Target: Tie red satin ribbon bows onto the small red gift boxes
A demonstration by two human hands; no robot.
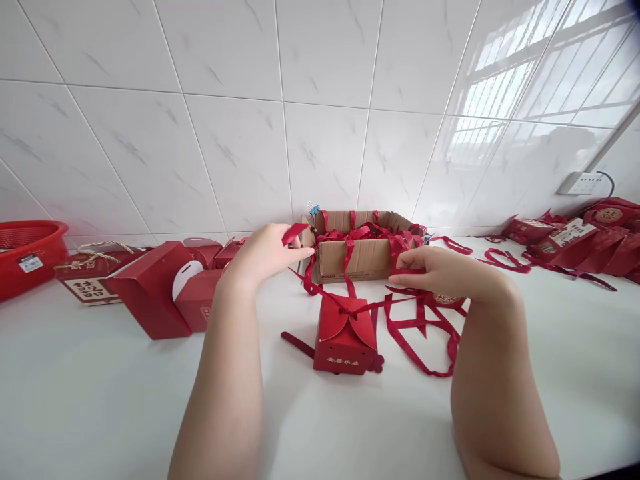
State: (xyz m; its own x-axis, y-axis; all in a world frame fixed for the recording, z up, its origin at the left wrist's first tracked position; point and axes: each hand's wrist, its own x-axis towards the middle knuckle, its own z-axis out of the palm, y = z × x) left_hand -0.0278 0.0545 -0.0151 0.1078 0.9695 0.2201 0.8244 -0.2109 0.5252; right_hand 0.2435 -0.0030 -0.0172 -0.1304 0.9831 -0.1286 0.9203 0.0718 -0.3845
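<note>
"Red box (pixel 345 343): where is it?"
"Left hand (pixel 270 250) pinches ribbon (pixel 295 233); box stands lower centre of the frame; right hand (pixel 425 270) pinches ribbon too."
"Handling?"
"Probably light, crushable card; hold its side walls. Ribbon looks slippery."

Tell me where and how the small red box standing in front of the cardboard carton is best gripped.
Grip the small red box by its side walls at about mid-height, probably best from the near side. It stands upright with its lettered face unblocked; the top has curved flaps and threaded ribbon, and dark red strips stick out low.
</note>
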